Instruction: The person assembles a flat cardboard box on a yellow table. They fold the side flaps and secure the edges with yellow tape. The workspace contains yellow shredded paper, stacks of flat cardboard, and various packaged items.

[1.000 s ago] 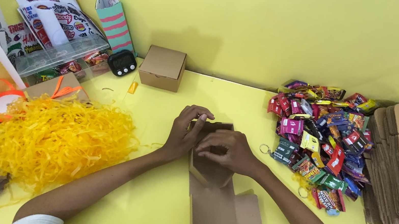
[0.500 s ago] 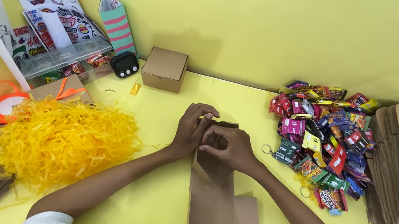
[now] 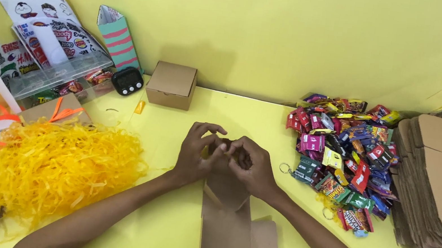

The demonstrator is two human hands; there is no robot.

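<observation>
The left hand (image 3: 197,152) and right hand (image 3: 252,168) are both pinching the top of a flat cardboard box blank (image 3: 233,228) lying on the yellow desk (image 3: 174,135).

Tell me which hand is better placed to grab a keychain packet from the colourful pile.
Probably the right hand. It is at the far end of the flat cardboard box blank, on the side of the packet pile. The left hand lies on the yellow shred side and would have to cross over.
</observation>
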